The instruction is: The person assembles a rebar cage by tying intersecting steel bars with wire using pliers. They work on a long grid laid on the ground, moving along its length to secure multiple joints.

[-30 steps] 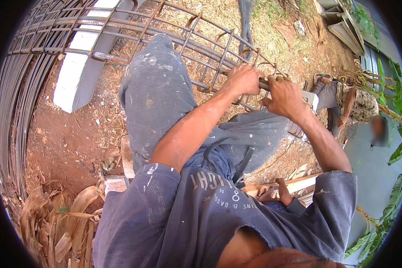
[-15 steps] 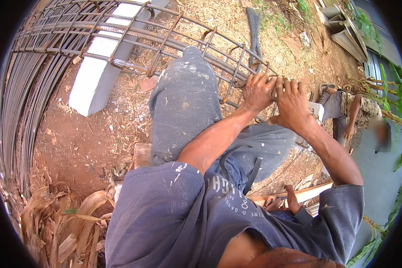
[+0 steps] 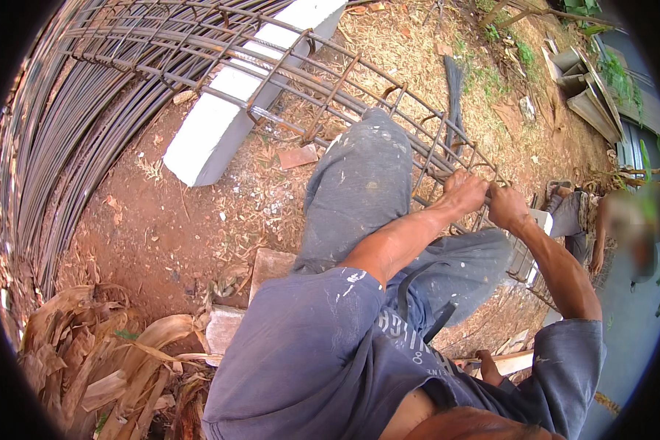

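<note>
A long cage of steel rebar (image 3: 342,77), with square stirrups along straight bars, runs from the upper left to my hands. My left hand (image 3: 462,195) is closed at the cage's bars, near a stirrup. Right beside it my right hand (image 3: 507,207) is also closed, its thumb side toward the left hand. What the fingers of each hand hold is hidden; a small dark bit shows between the two fists. My raised knee (image 3: 378,139), in grey paint-spotted trousers, is against the near side of the cage.
A white beam (image 3: 220,139) lies under the cage. Many loose steel bars (image 3: 59,147) lie along the left. A bundle of thin wire (image 3: 453,95) rests beyond the cage. Dry husks (image 3: 95,367) are piled at lower left. Another person (image 3: 576,220) is at the right.
The view has shifted, so the cage and beam appear farther right. My right hand has turned from flat fingers over the bar to a closed fist, still beside the left.
</note>
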The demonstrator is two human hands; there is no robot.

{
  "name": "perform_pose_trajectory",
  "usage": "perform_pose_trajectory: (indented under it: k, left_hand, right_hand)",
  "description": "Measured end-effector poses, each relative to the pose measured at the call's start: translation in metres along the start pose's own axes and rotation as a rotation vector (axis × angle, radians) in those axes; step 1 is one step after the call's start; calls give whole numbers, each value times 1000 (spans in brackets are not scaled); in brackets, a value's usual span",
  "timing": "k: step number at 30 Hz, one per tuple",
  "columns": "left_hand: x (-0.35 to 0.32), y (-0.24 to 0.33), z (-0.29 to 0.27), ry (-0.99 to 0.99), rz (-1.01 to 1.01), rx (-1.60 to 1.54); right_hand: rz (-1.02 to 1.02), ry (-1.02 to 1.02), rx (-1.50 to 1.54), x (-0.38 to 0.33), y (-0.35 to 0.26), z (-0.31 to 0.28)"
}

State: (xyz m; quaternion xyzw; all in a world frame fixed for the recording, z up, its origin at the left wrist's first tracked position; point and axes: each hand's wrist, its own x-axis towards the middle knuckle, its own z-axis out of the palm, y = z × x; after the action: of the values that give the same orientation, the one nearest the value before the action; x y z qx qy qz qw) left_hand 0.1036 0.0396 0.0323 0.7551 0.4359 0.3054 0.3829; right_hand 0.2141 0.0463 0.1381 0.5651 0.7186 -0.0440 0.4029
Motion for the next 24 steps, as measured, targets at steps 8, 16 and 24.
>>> perform_pose_trajectory:
  k: [8,16,24]
  left_hand:
    - [-56,-1,-36,-28,389,229]
    - [-64,-7,-92,-317,516,336]
    - [-72,3,-173,-340,828,588]
  right_hand:
    - [257,-77,793,-70,-37,42]
    - [287,-80,1323,-116,-57,51]
    - [164,106,1612,-50,-61,81]
